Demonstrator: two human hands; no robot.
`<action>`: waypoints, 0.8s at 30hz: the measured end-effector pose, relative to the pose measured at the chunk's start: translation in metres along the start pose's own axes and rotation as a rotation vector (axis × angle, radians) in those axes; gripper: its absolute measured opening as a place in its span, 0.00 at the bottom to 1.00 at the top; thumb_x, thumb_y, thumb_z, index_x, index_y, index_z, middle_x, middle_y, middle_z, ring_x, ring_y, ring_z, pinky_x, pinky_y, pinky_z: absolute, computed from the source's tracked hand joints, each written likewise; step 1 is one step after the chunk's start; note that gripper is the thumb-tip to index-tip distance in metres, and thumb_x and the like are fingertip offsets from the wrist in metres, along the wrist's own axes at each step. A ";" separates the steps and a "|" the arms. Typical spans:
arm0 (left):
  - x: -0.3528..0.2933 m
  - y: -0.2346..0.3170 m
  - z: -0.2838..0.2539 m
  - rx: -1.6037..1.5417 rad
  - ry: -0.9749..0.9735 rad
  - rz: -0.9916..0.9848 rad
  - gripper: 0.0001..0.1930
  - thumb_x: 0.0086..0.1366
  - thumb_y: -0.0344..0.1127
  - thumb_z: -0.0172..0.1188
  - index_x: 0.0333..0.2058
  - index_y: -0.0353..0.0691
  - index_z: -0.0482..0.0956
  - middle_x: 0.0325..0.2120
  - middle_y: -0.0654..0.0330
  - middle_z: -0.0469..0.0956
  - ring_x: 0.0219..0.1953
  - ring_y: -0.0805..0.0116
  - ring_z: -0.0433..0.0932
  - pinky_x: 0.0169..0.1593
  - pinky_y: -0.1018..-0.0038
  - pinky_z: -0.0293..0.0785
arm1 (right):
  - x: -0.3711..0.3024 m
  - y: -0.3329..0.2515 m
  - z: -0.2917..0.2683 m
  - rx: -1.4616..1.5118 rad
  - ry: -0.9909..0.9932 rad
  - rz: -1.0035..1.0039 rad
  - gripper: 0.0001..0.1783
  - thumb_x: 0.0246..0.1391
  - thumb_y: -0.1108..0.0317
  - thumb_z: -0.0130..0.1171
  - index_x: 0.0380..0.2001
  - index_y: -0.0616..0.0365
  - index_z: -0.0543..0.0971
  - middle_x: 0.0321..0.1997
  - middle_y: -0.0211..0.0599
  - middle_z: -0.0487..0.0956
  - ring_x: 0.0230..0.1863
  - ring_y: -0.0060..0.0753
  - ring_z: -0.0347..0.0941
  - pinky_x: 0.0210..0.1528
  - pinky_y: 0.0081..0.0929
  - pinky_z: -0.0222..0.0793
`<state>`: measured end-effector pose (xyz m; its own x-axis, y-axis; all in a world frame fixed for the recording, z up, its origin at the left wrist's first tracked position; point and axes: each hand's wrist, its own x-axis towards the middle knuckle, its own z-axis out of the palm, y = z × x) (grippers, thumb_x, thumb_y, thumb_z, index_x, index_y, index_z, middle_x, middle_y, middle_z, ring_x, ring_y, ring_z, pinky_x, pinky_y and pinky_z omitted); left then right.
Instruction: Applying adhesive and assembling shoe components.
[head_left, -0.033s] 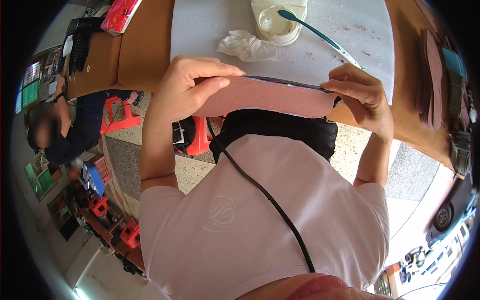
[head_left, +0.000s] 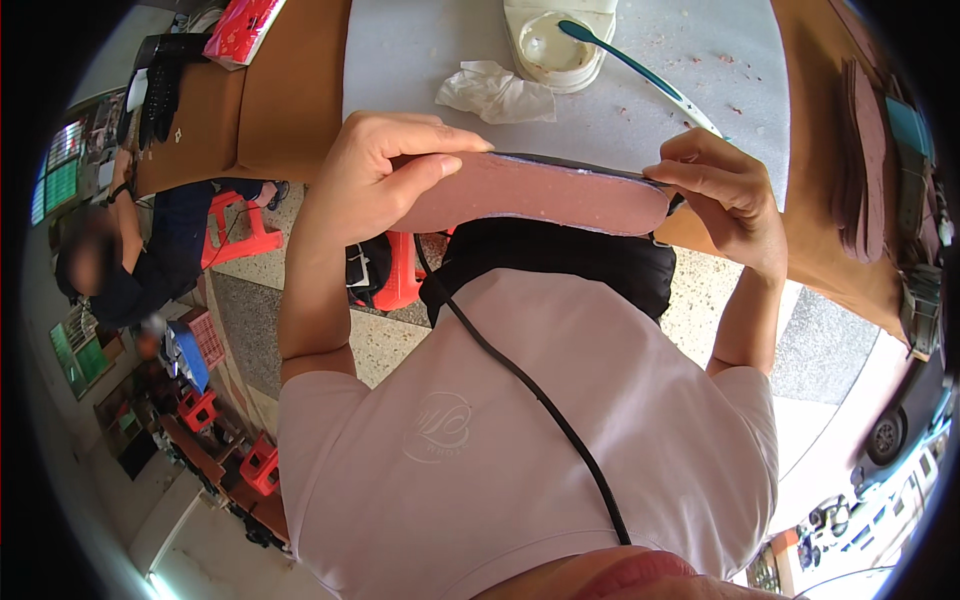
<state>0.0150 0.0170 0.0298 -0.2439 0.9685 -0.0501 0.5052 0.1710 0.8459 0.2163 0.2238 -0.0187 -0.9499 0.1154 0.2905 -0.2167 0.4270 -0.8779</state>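
A reddish-brown shoe insole is held up lengthwise in front of my chest, just past the near edge of the grey-blue work mat. My left hand grips its left end between thumb and fingers, covering that end. At the other end, my right hand pinches the upper edge, where a thin dark strip runs along the insole. Beyond my hands, a white dish holds pale, wet-looking stuff. A teal and white toothbrush leans on its rim. Crumpled white tissue lies beside the dish.
More reddish-brown insoles are stacked on the brown table to the right. A red packet and black pieces lie at the far left. Another person is at the left, near a red stool. Small scraps dot the mat.
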 end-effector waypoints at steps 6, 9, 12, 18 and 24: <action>-0.001 0.019 0.000 0.159 0.031 0.079 0.10 0.47 0.19 0.50 0.30 0.32 0.76 0.12 0.61 0.63 0.15 0.78 0.58 0.18 0.80 0.52 | -0.003 -0.004 0.001 -0.039 0.068 -0.043 0.21 0.22 0.90 0.48 0.27 0.62 0.77 0.26 0.37 0.71 0.27 0.29 0.68 0.29 0.19 0.64; -0.002 0.029 0.001 0.272 0.060 0.153 0.11 0.46 0.19 0.50 0.30 0.32 0.76 0.11 0.61 0.60 0.13 0.76 0.56 0.17 0.79 0.49 | -0.007 -0.003 0.003 -0.027 0.111 -0.078 0.21 0.21 0.89 0.48 0.26 0.62 0.78 0.26 0.37 0.71 0.27 0.28 0.68 0.29 0.20 0.64; -0.003 0.036 0.004 0.398 0.099 0.240 0.14 0.39 0.19 0.50 0.27 0.37 0.77 0.10 0.62 0.60 0.12 0.70 0.62 0.14 0.77 0.56 | -0.006 -0.007 0.003 0.058 0.132 -0.072 0.19 0.22 0.88 0.47 0.24 0.62 0.78 0.26 0.37 0.72 0.27 0.28 0.68 0.30 0.21 0.64; -0.006 0.060 0.007 0.790 0.094 0.493 0.13 0.35 0.24 0.55 0.26 0.37 0.76 0.12 0.65 0.58 0.15 0.72 0.62 0.14 0.77 0.56 | 0.011 -0.025 0.015 0.007 0.218 -0.091 0.06 0.33 0.81 0.56 0.21 0.62 0.77 0.24 0.35 0.72 0.27 0.25 0.68 0.27 0.20 0.62; -0.012 0.073 0.012 0.922 0.112 0.567 0.09 0.39 0.27 0.57 0.24 0.37 0.75 0.12 0.67 0.58 0.15 0.74 0.61 0.15 0.79 0.55 | 0.029 -0.050 0.043 -0.099 0.282 -0.248 0.08 0.33 0.73 0.62 0.22 0.62 0.77 0.21 0.32 0.69 0.23 0.25 0.62 0.23 0.18 0.56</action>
<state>0.0649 0.0204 0.0858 0.1703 0.9352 0.3104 0.9835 -0.1807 0.0048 0.1901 0.1672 0.0176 -0.7694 0.2337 0.5945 -0.3960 0.5558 -0.7309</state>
